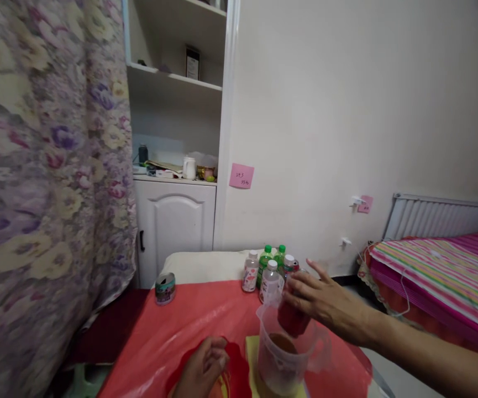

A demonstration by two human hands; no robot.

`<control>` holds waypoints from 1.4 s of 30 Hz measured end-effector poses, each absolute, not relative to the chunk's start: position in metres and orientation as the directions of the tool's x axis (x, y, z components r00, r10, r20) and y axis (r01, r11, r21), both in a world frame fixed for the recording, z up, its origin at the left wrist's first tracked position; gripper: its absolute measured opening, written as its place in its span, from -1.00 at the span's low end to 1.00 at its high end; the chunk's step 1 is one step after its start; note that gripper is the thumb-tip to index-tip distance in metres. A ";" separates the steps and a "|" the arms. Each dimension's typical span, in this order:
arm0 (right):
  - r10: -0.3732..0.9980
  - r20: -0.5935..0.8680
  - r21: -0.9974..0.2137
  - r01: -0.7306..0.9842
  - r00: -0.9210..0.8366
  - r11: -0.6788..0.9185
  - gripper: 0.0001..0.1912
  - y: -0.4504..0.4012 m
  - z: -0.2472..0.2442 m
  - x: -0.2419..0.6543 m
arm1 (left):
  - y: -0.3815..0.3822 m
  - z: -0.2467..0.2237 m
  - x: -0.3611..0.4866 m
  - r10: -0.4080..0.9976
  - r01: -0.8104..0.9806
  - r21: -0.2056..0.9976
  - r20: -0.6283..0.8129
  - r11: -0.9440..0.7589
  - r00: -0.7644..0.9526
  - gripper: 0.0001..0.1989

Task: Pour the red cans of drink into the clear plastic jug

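Note:
My right hand (311, 290) grips a dark red can (293, 319), tilted down into the mouth of a clear plastic jug (276, 362). Brown liquid (283, 342) lies inside the jug, which stands on a yellow cloth or pad (252, 354). My left hand (208, 362), its fingers curled and nothing visible in them, is over a red scalloped dish (236, 365) left of the jug. Something yellow shows in the dish, partly covered by the hand.
Behind the jug, several bottles stand together, among them a white-capped bottle (270, 281) and a green-capped bottle (266, 260). An opened tin (164, 288) sits at the table's left edge. A red cover (209, 304) lies on the table. Floral curtain (56, 193) hangs left; a bed (441, 271) stands right.

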State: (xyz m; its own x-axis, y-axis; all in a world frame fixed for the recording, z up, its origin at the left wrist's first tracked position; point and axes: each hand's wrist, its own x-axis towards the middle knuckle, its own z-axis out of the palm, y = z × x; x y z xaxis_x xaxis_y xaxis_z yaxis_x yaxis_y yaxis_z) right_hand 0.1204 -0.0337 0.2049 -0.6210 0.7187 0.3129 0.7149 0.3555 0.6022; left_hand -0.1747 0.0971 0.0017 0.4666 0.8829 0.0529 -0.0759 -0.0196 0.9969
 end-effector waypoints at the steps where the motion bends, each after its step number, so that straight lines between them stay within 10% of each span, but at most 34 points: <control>1: 0.713 0.311 0.604 0.709 -0.629 0.363 -0.63 -0.034 0.205 0.120 | 0.098 0.000 -0.175 0.883 -0.084 0.996 0.055 -0.018 0.465 -0.60; 42: 0.777 0.356 0.555 0.787 -0.519 0.271 -0.53 -0.032 0.190 0.143 | 0.097 0.000 -0.174 0.881 -0.086 0.996 0.055 -0.017 0.470 -0.66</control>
